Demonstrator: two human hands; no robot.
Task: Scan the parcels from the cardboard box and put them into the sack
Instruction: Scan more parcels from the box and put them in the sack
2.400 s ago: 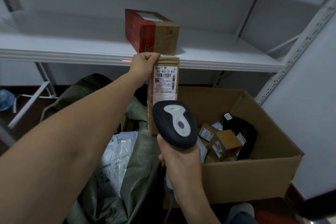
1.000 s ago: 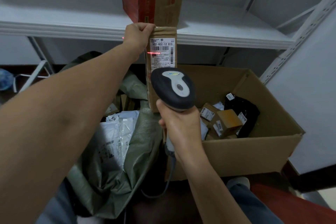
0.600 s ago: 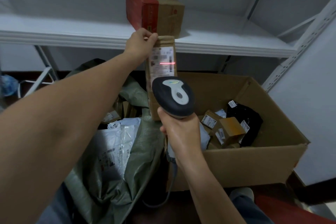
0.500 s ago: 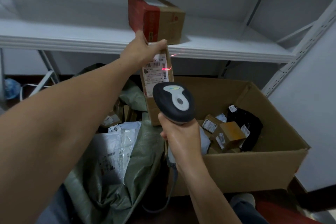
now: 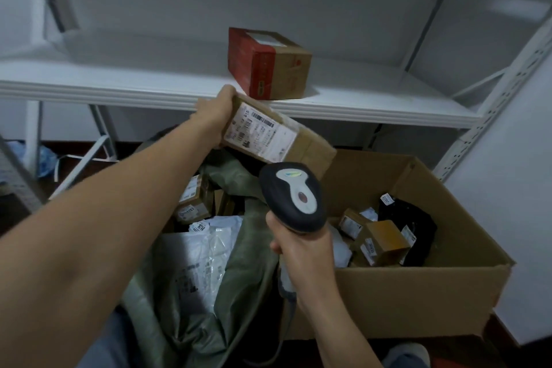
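Note:
My left hand grips one end of a long brown parcel with a white label, tilted nearly flat in the air above the green sack. My right hand holds a dark barcode scanner by its handle, just below the parcel. The sack lies open at the lower left with white bag parcels and small brown boxes inside. The big cardboard box at the right holds small brown boxes and a black bag.
A white metal shelf runs across behind, carrying a red and brown box. Its slotted upright rises at the right beside a white wall. Shelf legs and a blue bag stand at the far left floor.
The parcel stood upright before the scanner with a red laser line on its label. Now my left hand has tipped it over sideways and lowered it toward the sack; the laser line is gone.

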